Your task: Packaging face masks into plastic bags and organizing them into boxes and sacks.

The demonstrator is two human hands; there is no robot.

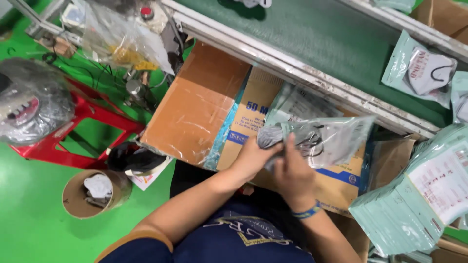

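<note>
Both my hands meet over a cardboard box in front of me. My left hand grips a bundle of grey face masks at the mouth of a clear plastic pouch. My right hand, with a blue wristband, holds the pouch's near edge from below. The masks sit partly inside the pouch.
A green conveyor belt runs diagonally behind the box, carrying a packed mask pouch. A stack of pale green pouches lies at right. At left stand a red stool, a cardboard tube and plastic-wrapped items on green floor.
</note>
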